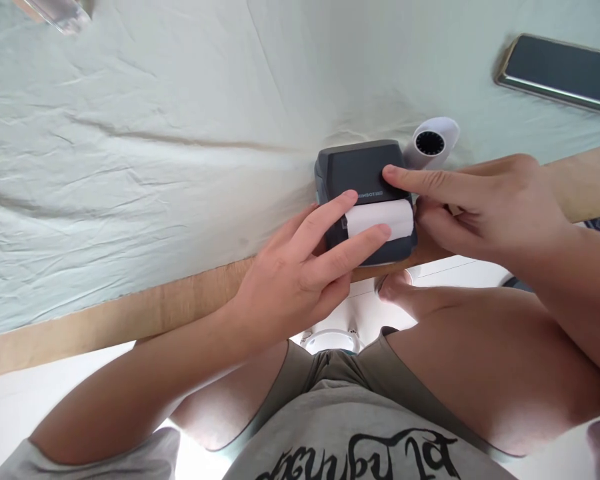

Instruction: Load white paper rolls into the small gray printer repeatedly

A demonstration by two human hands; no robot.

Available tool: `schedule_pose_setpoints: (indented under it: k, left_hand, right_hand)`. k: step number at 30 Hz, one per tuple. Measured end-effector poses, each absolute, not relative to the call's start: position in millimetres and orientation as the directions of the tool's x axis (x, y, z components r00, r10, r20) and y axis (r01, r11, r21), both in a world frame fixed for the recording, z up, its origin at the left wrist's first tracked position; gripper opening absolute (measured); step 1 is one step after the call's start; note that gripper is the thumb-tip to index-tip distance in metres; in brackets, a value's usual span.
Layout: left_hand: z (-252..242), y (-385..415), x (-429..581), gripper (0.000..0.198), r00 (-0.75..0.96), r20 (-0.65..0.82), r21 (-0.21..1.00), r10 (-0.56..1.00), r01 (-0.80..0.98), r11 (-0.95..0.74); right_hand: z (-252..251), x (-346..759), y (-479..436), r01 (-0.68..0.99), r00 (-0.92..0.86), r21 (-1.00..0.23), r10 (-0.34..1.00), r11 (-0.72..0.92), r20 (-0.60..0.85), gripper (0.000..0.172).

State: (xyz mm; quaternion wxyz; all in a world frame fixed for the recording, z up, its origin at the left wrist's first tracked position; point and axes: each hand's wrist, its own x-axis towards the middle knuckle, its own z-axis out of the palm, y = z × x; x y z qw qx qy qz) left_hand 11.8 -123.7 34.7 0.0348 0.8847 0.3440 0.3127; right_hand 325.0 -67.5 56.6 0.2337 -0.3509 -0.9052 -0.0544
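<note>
A dark label printer point(363, 167) with "NIIMBOT" lettering sits at the table's front edge. A white paper roll point(380, 219) shows in its front part. My left hand point(300, 267) grips the printer from the left, one fingertip on the dark cover and another resting on the white paper; its thumb is mostly hidden behind the other fingers. On the opposite side, my right hand point(490, 203) holds the printer, with the index fingertip on the cover and the other fingers curled at its right side. Just behind the printer lies a white rounded object point(446, 130) with a dark round opening.
A smartphone point(565, 72) lies at the far right on the pale, wrinkled tablecloth point(155, 87). Part of a clear plastic item point(70, 17) shows at the top left. The bare wooden table edge point(190, 297) runs in front of my legs.
</note>
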Motion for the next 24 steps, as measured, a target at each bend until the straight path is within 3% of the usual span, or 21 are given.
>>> schedule_pose_setpoints:
  k: [6, 11, 13, 16, 21, 24]
  left_hand:
    - [29.8, -123.5, 12.3, 0.062, 0.568, 0.526, 0.282, 0.633, 0.586, -0.76]
    - [22.2, -127.0, 10.3, 0.069, 0.488, 0.457, 0.423, 0.743, 0.616, -0.665]
    - [21.0, -125.6, 7.9, 0.079, 0.458, 0.395, 0.488, 0.797, 0.63, -0.604]
    - [22.5, -120.1, 2.9, 0.105, 0.462, 0.281, 0.547, 0.841, 0.643, -0.536]
    - [29.9, -113.6, -0.7, 0.115, 0.467, 0.145, 0.528, 0.872, 0.709, -0.468]
    - [33.0, -114.1, 0.9, 0.119, 0.446, 0.146, 0.503, 0.883, 0.735, -0.455]
  right_hand:
    - [60.6, 314.5, -73.3, 0.774, -0.578, -0.071, 0.748, 0.629, 0.326, 0.064]
    - [51.8, 312.3, -78.4, 0.799, -0.51, -0.254, 0.838, 0.546, 0.196, 0.072]
    - [47.4, 316.3, -80.1, 0.788, -0.493, -0.345, 0.858, 0.511, 0.145, 0.078]
    - [43.3, 323.1, -81.3, 0.768, -0.505, -0.379, 0.852, 0.517, 0.138, 0.079]
    - [44.9, 324.9, -79.7, 0.756, -0.55, -0.375, 0.832, 0.536, 0.081, 0.083]
    - [47.9, 325.1, -77.6, 0.754, -0.559, -0.385, 0.828, 0.533, 0.053, 0.083]
